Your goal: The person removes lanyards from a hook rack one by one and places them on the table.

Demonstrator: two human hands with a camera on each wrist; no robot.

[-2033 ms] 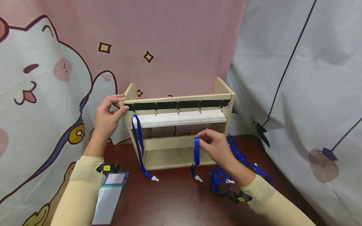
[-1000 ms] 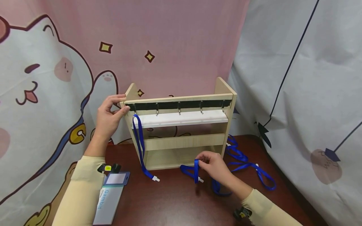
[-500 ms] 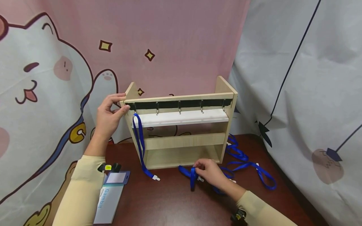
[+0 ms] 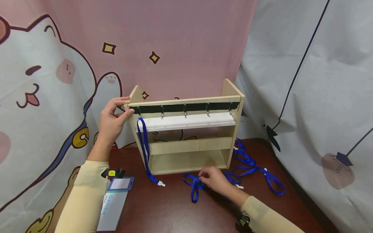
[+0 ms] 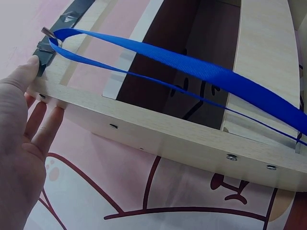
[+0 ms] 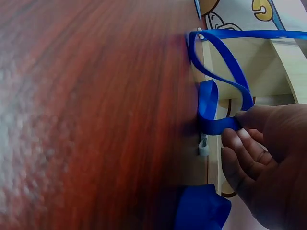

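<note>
My left hand (image 4: 111, 119) holds the upper left corner of a wooden rack (image 4: 190, 146), its thumb on the black strip (image 4: 175, 107) in front and its fingers around the side panel. From the leftmost metal hook hangs a blue lanyard (image 5: 192, 67), its white clip (image 4: 161, 183) lying on the table. Low over the table, before the rack, my right hand (image 4: 215, 179) pinches another blue lanyard (image 4: 194, 191) between thumb and fingers. In the right wrist view, loops of this held lanyard (image 6: 218, 126) spread beside the fingertips; part of it is hidden by the hand.
More blue lanyards (image 4: 244, 158) lie on the dark red table (image 4: 163, 210) right of the rack. At the left, near my forearm, are a blue badge holder (image 4: 120, 183) and a white box (image 4: 112, 210). Printed curtains (image 4: 189, 48) stand behind.
My right hand has lowered the pinched lanyard from in front of the rack to the tabletop, where its loops now lie loosely. My left hand has stayed at the rack's corner.
</note>
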